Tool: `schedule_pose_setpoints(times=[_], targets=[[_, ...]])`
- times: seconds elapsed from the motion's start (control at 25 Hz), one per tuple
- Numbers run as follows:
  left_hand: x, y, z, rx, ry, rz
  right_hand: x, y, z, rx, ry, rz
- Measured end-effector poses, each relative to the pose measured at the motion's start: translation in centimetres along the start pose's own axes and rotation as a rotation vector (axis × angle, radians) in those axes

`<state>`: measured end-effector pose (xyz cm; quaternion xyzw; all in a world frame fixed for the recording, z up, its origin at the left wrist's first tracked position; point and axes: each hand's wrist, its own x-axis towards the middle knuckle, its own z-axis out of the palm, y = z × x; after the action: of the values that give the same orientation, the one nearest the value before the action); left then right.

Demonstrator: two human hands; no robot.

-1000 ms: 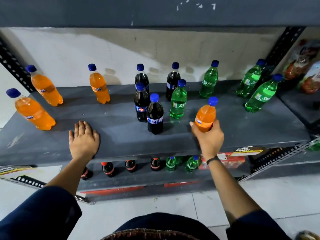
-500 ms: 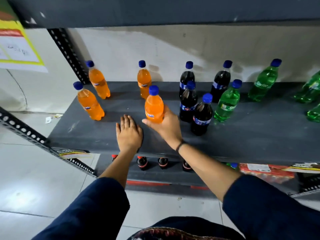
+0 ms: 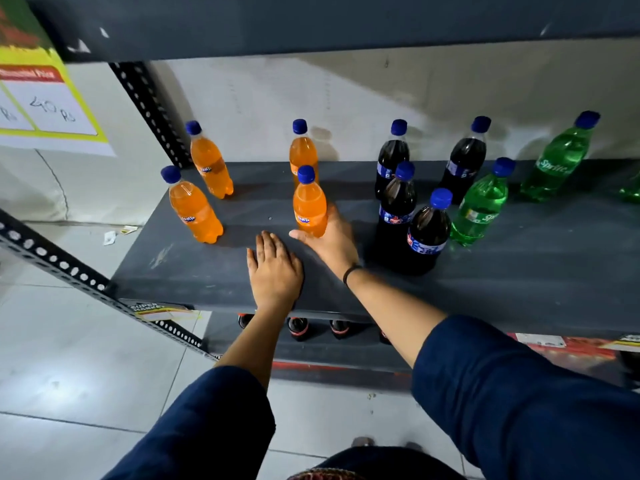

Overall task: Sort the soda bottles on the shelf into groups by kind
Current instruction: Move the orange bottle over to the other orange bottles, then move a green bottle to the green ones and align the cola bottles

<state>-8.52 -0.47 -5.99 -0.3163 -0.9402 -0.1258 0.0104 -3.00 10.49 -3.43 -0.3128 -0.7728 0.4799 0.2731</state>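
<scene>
My right hand [image 3: 333, 239] is wrapped around an orange soda bottle [image 3: 309, 204] that stands upright on the grey shelf [image 3: 519, 271], just in front of another orange bottle [image 3: 302, 148]. Two more orange bottles [image 3: 194, 207] [image 3: 209, 161] stand at the shelf's left end. Several dark cola bottles [image 3: 426, 233] cluster to the right of my hand. Green soda bottles [image 3: 482, 204] [image 3: 558, 159] stand further right. My left hand [image 3: 274, 270] lies flat on the shelf, fingers together, holding nothing.
A perforated metal upright [image 3: 152, 112] rises at the shelf's back left corner, and a slanted rail [image 3: 69, 271] runs at the front left. The lower shelf holds red-capped cola bottles [image 3: 298, 329]. A yellow price sign [image 3: 38, 98] hangs at left. An upper shelf [image 3: 346, 22] overhangs.
My right hand has carried the orange bottle from the right side of the shelf leftwards past the cola bottles to the orange group. The view has swung left. My left hand stays flat.
</scene>
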Motion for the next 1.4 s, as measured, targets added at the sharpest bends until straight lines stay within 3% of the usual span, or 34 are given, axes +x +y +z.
schedule_pose_setpoints(times=[0.24,0.52,0.64,0.76,0.92,1.04,1.4], targets=[[-1.1,0.5,-0.5,-0.051,-0.001,0.027,-7.8,3.2,-4.3,0.201,0.043,0.029],[-6.3,10.0,0.2,-0.111,0.032,0.319,-13.3,5.7,-16.0,0.145,0.51,-0.042],[-4.2,12.4,0.0,-0.118,-0.006,0.281,-11.3,5.9,-20.2,0.194,0.643,-0.013],[-2.4,12.3,1.3,-0.079,-0.069,0.212,-7.9,7.0,-22.4,0.224,0.559,0.037],[-2.4,12.4,2.1,-0.04,-0.068,0.237,-3.3,9.5,-23.1,-0.013,0.296,0.087],[-2.4,12.5,2.0,-0.049,-0.049,0.234,-2.3,9.2,-22.7,0.033,0.243,0.059],[-2.3,12.5,2.3,-0.081,-0.022,0.222,-4.6,13.4,-33.3,-0.08,0.56,0.078]])
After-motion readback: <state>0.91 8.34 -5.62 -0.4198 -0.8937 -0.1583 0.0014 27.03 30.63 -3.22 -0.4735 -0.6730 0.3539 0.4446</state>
